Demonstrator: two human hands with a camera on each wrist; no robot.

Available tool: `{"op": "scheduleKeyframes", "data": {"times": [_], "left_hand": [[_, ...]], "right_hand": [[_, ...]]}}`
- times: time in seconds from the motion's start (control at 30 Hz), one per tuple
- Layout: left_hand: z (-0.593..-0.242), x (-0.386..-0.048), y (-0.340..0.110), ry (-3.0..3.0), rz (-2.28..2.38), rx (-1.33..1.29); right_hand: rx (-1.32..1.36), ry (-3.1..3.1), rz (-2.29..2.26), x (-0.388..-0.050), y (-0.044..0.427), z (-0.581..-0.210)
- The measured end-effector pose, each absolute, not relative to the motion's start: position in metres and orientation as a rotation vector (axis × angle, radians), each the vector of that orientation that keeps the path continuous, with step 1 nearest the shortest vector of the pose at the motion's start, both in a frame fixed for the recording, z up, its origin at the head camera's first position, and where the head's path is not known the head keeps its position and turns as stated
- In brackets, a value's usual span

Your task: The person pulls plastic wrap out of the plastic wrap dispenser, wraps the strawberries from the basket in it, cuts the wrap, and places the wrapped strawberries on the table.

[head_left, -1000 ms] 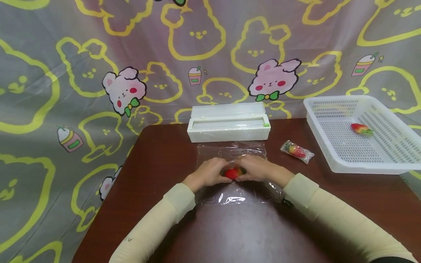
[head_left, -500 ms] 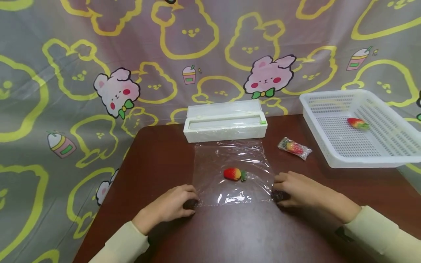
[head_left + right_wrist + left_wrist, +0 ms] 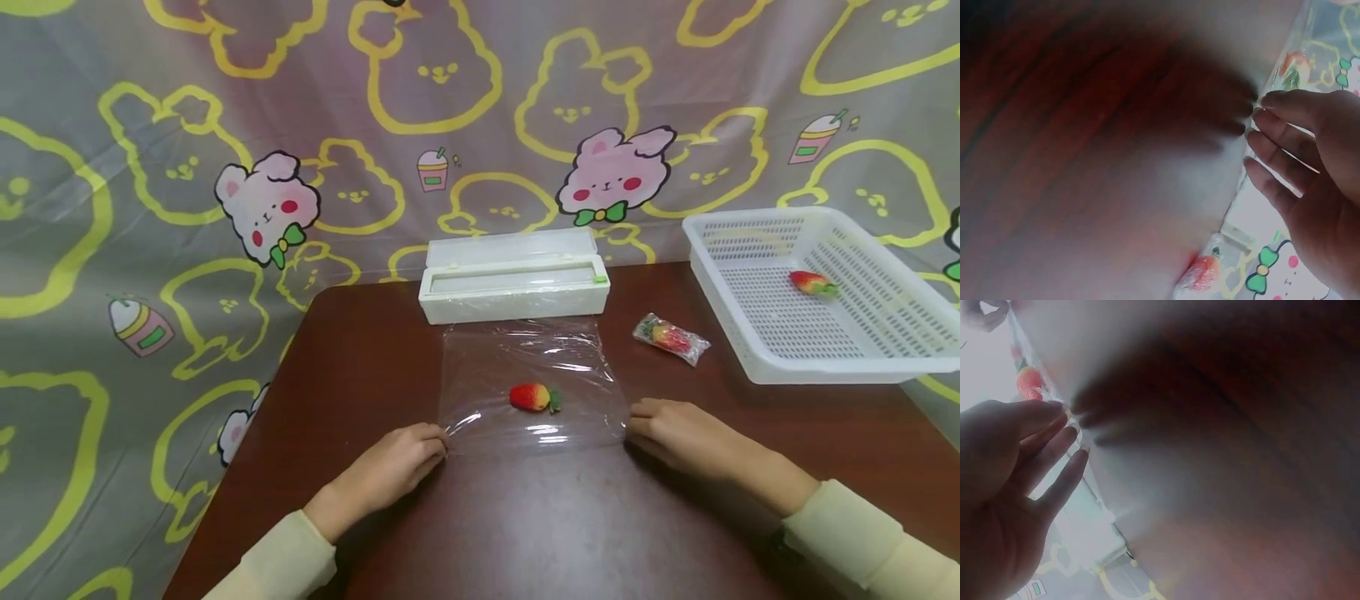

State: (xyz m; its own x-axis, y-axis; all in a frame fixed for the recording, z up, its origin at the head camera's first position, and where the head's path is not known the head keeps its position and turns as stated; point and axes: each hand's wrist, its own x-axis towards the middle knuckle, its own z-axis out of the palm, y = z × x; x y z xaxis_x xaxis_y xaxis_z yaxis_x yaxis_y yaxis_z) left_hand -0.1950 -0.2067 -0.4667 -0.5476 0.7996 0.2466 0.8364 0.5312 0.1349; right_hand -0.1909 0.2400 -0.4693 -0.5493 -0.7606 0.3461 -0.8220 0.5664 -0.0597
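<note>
A sheet of clear plastic wrap [image 3: 487,358] lies on the brown table, its far edge close to the white wrap box [image 3: 517,304]. On the wrap rests a red strawberry [image 3: 530,397], green leaves to the right. My left hand [image 3: 393,467] pinches the near left corner of the wrap between thumb and fingertips, as the left wrist view [image 3: 1016,469] also shows. At the near right corner, my right hand [image 3: 686,437] pinches the film the same way. The near edge is stretched between both hands and looks slightly raised.
A strawberry wrapped in film [image 3: 670,337] lies right of the wrap. Farther right stands a white plastic basket [image 3: 832,367] with one bare strawberry [image 3: 812,283] in it. A patterned curtain [image 3: 480,108] hangs behind the table.
Both hands have let go of the strawberry and moved apart to the wrap's near corners, now pinching them. The near edge has shifted slightly away from me.
</note>
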Motion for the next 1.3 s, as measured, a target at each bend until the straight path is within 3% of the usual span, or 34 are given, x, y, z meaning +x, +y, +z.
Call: {"op": "scheduleKeyframes", "data": {"times": [0.47,1.3], "left_hand": [[-0.460,-0.215,-0.212,-2.819,-1.012,-1.161],[-0.447,-0.259,-0.183,-2.884,-1.048,-0.656]], "right_hand": [[1.127,-2.740,0.742,-0.205,0.247,-0.459],[0.665,-2.846,1.138,-0.258,0.230,-0.451]]}}
